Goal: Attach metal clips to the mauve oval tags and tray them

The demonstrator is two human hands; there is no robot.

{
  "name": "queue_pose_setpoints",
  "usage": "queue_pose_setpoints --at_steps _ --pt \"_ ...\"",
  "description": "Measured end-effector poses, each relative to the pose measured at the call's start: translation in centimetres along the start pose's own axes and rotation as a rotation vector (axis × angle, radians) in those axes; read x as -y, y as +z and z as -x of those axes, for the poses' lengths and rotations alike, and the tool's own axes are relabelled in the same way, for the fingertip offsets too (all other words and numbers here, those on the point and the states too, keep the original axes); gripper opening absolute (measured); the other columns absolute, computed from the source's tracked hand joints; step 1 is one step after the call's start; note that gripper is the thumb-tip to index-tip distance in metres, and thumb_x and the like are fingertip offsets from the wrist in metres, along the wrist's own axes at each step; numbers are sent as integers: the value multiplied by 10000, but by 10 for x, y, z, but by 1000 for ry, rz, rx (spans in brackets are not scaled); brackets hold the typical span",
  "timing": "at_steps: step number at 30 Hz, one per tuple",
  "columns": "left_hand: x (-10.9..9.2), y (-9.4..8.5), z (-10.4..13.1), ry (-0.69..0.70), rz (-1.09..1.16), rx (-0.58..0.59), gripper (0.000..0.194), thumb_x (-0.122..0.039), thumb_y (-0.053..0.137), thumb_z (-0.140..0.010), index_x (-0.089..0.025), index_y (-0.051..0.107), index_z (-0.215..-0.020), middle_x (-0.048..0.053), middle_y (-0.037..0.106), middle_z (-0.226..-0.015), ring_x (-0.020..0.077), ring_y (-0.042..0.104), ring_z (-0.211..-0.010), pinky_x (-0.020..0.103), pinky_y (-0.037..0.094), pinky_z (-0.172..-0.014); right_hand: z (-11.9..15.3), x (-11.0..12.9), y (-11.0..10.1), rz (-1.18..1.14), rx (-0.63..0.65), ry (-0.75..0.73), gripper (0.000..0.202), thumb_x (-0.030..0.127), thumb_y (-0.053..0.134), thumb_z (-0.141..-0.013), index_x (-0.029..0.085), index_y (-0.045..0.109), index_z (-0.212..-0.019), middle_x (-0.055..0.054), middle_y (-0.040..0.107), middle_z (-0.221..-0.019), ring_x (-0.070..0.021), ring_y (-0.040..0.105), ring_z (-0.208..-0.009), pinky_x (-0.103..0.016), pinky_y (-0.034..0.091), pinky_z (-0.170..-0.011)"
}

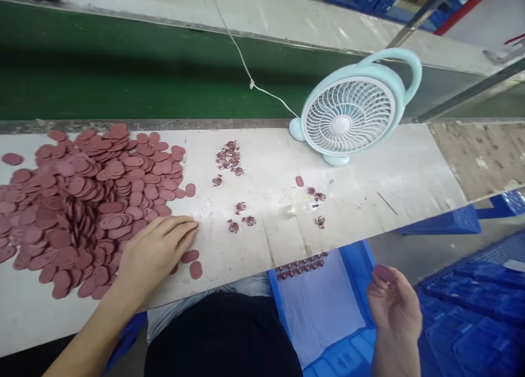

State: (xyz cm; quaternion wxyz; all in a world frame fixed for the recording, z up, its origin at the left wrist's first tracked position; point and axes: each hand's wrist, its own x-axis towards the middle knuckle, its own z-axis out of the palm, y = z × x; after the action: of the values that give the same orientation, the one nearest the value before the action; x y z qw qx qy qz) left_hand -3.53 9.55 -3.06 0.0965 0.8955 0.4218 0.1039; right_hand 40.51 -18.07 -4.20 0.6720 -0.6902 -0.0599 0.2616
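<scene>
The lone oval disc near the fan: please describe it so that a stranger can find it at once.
Start from the light-blue fan on the white table. Below its left edge in the picture lies one small reddish disc. It is a flat oval, unlike the shiny, jagged pieces beside it.

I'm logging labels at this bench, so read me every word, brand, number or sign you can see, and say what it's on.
No text can be read.
Blue bin: dark marks on its near end, too blurred to read.
Fan: no lettering to make out.
Pink ovals: any markings are too small to read.
</scene>
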Motion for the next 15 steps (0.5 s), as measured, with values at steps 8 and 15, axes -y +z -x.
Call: queue_pose_setpoints --at_steps 8,15 --pt "-16 -25 3 -454 727 -118 303 -432 646 -910 -272 741 -1148 3 705 -1025 162 659 -871 227 532 -660 -46 -127 -63 580 -8 117 210 339 682 -953 139 672 -1016 -34 700 -966 -161 683 -805 -337 594 -728" --pt "-37 -22 8 -751 1251 -233 258 -374 786 -782 -209 784 -981 50 777 -974 181 649 -689 272 504 -494 -63 -164 -75 987 121 78 254 333 661 -968 164 660 -1157 -81 665 -1207 -234 658 -1065 -454 561 -921"
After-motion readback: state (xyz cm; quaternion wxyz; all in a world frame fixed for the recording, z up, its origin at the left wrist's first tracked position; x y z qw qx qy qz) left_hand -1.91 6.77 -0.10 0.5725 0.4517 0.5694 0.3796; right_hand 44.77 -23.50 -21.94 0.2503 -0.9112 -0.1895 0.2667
